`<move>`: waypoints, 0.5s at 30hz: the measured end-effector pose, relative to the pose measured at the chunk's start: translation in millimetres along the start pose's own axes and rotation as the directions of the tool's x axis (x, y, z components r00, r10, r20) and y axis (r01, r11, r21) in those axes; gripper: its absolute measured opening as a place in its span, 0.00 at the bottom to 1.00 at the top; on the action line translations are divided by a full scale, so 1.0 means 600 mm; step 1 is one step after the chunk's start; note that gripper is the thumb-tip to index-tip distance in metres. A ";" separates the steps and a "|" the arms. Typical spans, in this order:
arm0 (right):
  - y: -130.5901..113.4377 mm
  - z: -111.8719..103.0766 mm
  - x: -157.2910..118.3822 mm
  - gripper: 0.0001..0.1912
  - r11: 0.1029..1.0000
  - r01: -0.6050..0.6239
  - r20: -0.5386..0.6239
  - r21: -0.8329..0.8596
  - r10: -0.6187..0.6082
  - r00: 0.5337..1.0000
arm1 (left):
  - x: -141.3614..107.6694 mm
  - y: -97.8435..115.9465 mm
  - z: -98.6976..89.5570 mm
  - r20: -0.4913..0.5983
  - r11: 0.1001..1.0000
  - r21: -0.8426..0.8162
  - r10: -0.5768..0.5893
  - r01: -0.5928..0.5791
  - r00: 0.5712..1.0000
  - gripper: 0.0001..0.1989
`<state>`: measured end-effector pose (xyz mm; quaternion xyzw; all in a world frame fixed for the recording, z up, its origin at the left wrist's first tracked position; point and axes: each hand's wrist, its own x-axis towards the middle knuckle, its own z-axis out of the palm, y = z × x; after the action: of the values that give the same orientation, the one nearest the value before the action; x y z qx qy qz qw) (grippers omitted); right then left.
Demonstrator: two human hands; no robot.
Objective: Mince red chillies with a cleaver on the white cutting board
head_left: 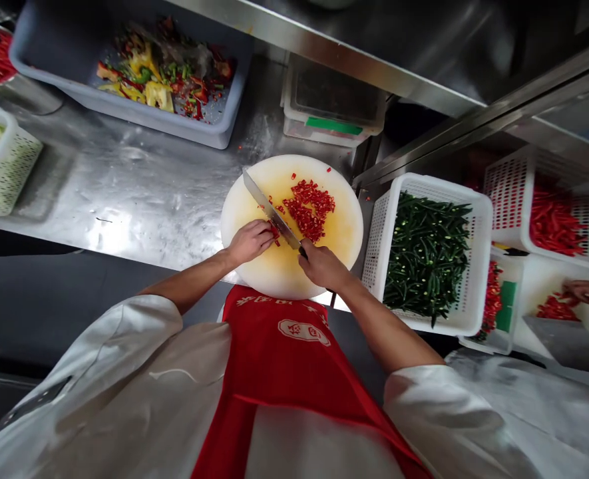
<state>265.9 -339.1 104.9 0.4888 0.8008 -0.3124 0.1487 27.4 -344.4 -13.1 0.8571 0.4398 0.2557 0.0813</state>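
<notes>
A round white cutting board (254,269) with yellowish stains lies in front of me. My right hand (323,265) is wrapped round the dark handle of a knife (269,207), whose blade points up and left across the board. On the blade's left side, my left hand (251,241) has its fingers curled and pressed on red chili pieces (275,234) beside the edge. Chopped red chili (310,207) lies in a pile to the right of the blade, with a few bits scattered around.
A grey bin (149,123) with pepper scraps stands at the back left, a lidded container (334,126) behind the board. White baskets (481,266) with green and red chilies are at right, near another person's hand (586,293) and board.
</notes>
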 end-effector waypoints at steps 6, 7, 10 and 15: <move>0.001 -0.055 -0.063 0.12 0.997 -0.045 0.089 0.062 0.039 0.995 | -0.006 0.004 -0.012 -0.027 0.999 -0.011 -0.034 0.034 0.999 0.10; -0.001 -0.055 -0.067 0.12 0.996 -0.053 0.101 0.068 0.046 0.994 | -0.006 0.003 -0.013 -0.022 0.999 -0.018 -0.041 0.041 0.999 0.10; -0.006 -0.048 -0.071 0.12 0.993 -0.082 0.117 0.083 0.072 0.991 | -0.005 0.001 -0.008 -0.002 0.998 -0.037 -0.041 0.041 0.999 0.10; 0.013 -0.040 -0.098 0.10 0.987 -0.073 0.113 0.146 0.057 0.992 | 0.002 0.000 0.004 -0.032 0.993 -0.104 -0.055 0.052 0.998 0.11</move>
<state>302.6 -361.3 152.4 0.5069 0.7493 -0.3928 0.1651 29.1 -343.2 -15.0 0.8351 0.4501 0.2906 0.1248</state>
